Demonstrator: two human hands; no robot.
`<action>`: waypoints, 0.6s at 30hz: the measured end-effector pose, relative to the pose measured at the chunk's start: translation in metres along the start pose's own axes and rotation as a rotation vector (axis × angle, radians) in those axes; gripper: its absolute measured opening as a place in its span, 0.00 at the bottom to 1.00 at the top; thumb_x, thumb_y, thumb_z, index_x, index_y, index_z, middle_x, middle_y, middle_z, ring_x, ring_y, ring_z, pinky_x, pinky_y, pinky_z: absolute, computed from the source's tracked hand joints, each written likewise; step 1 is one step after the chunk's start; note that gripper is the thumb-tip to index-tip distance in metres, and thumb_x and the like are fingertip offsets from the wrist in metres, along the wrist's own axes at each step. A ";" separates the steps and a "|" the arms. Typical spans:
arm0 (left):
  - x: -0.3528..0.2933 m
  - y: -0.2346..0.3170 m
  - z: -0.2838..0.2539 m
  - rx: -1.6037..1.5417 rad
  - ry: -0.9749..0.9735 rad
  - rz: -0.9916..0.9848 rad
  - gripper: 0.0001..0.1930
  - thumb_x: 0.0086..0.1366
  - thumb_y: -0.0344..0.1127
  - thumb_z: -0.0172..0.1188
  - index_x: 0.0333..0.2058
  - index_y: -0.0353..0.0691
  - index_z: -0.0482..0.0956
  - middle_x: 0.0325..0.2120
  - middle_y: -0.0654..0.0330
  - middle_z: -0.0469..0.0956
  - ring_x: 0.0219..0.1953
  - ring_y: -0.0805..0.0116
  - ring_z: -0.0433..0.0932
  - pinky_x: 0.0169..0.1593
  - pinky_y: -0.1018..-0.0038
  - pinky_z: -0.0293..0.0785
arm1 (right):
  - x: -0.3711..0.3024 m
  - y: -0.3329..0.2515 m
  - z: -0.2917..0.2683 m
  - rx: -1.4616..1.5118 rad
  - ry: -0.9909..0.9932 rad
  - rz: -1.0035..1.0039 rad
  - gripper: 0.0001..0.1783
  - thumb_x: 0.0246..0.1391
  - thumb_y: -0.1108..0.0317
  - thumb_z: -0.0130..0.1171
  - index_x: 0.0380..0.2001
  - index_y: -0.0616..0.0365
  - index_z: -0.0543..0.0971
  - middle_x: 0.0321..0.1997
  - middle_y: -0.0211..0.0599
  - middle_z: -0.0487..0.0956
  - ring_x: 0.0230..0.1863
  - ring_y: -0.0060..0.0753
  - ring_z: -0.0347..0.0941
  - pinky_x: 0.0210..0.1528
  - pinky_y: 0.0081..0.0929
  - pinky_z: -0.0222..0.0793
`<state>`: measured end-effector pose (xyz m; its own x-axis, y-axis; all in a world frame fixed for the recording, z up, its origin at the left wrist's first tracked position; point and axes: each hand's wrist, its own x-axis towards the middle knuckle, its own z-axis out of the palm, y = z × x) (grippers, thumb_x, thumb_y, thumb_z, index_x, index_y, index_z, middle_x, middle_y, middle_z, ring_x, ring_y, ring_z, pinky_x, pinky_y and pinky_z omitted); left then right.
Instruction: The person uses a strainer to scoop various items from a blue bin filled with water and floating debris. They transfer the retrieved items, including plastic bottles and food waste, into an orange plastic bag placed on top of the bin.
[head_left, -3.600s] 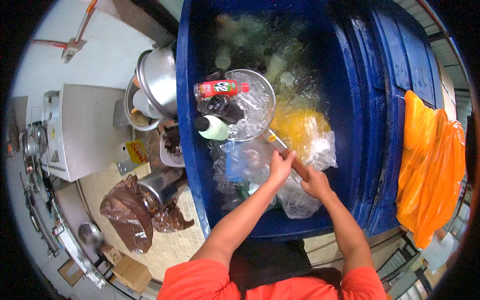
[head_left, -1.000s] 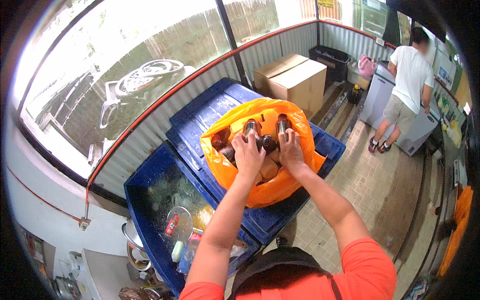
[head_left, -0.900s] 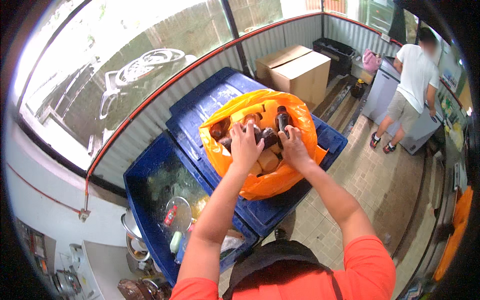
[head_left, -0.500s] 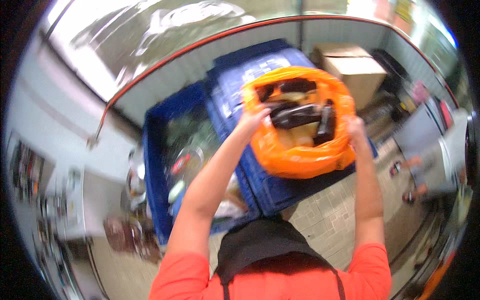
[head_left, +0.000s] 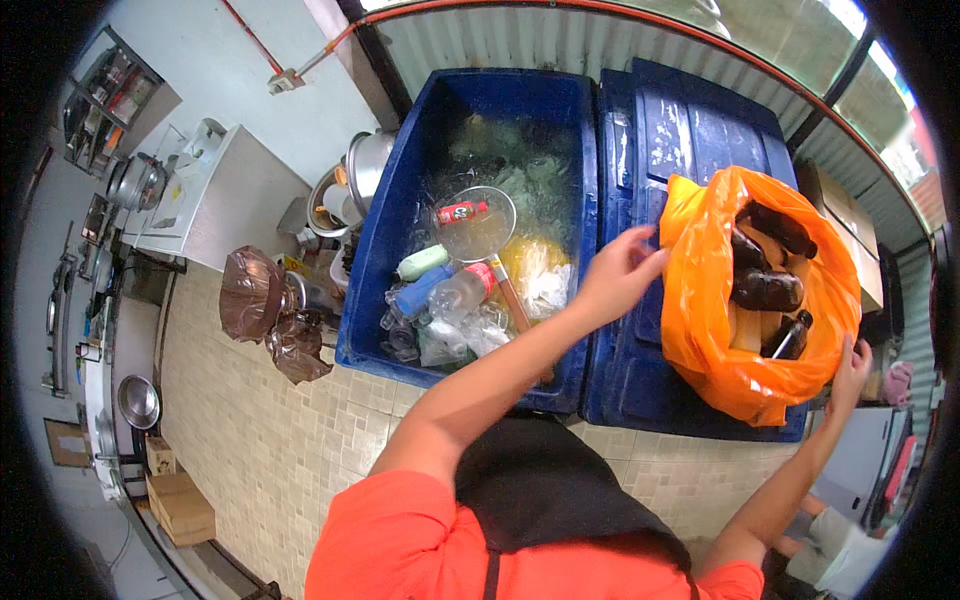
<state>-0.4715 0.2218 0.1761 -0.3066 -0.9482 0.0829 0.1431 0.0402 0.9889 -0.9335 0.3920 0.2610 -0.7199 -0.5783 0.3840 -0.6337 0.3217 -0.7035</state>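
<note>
On the blue lid [head_left: 715, 115] rests an orange plastic bag [head_left: 690, 300], its mouth wide and facing up. Inside it lie several dark brown bottles [head_left: 768, 290]. My left hand [head_left: 625, 275] is at the bag's left rim, its fingers apart and nothing between them. At the right edge, the fingers of my right hand [head_left: 850, 378] pinch the orange plastic. To the left, a blue tub [head_left: 355, 325] holds water, plastic bottles [head_left: 462, 292], a round strainer [head_left: 508, 290] with a wooden handle, and a small red-labelled bottle [head_left: 462, 213] on its mesh.
Metal pots [head_left: 372, 170] and brown plastic bags [head_left: 250, 295] stand left of the tub. Behind the orange bag is a cardboard box [head_left: 850, 235]. A corrugated wall [head_left: 480, 45] runs along the back. Another person's light clothing [head_left: 840, 545] shows at the lower right.
My view has swung left, so the tub now shows fully. The orange bag has settled onto the lid's right part. My left hand has let go of its rim.
</note>
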 end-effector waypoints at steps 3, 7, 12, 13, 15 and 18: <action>-0.053 -0.069 -0.114 0.176 0.078 -0.250 0.21 0.71 0.43 0.63 0.56 0.38 0.76 0.40 0.61 0.81 0.38 0.75 0.79 0.40 0.77 0.77 | -0.053 -0.077 -0.014 -0.247 0.422 -0.397 0.26 0.68 0.56 0.59 0.55 0.70 0.75 0.55 0.50 0.80 0.54 0.39 0.77 0.62 0.35 0.68; -0.099 -0.121 -0.254 0.577 0.235 -0.342 0.17 0.67 0.42 0.65 0.48 0.35 0.82 0.34 0.55 0.84 0.36 0.67 0.82 0.42 0.70 0.78 | -0.213 -0.187 0.067 0.330 -0.240 -0.567 0.12 0.64 0.67 0.60 0.45 0.64 0.80 0.48 0.46 0.83 0.52 0.43 0.79 0.60 0.37 0.71; -0.004 -0.153 -0.351 0.890 0.225 -0.202 0.17 0.65 0.42 0.66 0.45 0.34 0.82 0.34 0.48 0.83 0.36 0.53 0.83 0.43 0.62 0.79 | -0.322 -0.223 0.326 -0.023 -0.992 -0.480 0.29 0.50 0.68 0.67 0.57 0.61 0.73 0.63 0.60 0.67 0.66 0.65 0.63 0.66 0.52 0.63; 0.031 -0.165 -0.363 0.932 0.233 -0.134 0.17 0.64 0.42 0.66 0.45 0.35 0.82 0.33 0.49 0.83 0.36 0.52 0.83 0.44 0.62 0.79 | -0.321 -0.212 0.368 -0.315 -0.958 -0.439 0.33 0.50 0.67 0.68 0.60 0.59 0.72 0.67 0.63 0.63 0.70 0.69 0.56 0.71 0.58 0.54; 0.098 -0.192 -0.385 0.997 0.231 -0.074 0.18 0.64 0.44 0.66 0.45 0.36 0.83 0.35 0.48 0.83 0.38 0.50 0.83 0.45 0.60 0.78 | -0.317 -0.183 0.420 -0.452 -0.839 -0.529 0.36 0.50 0.63 0.69 0.63 0.57 0.71 0.74 0.62 0.56 0.75 0.68 0.49 0.75 0.60 0.47; 0.192 -0.226 -0.413 1.168 0.206 0.033 0.17 0.64 0.42 0.66 0.45 0.37 0.81 0.42 0.46 0.79 0.43 0.45 0.80 0.47 0.56 0.78 | -0.314 -0.147 0.456 -0.508 -0.826 -0.584 0.37 0.49 0.59 0.69 0.63 0.56 0.73 0.77 0.61 0.52 0.77 0.66 0.47 0.76 0.58 0.47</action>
<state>-0.1742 -0.0995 -0.0825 -0.1464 -0.9700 0.1942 -0.8302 0.2272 0.5091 -0.4851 0.1846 -0.0287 0.0125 -0.9974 -0.0710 -0.9888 -0.0017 -0.1495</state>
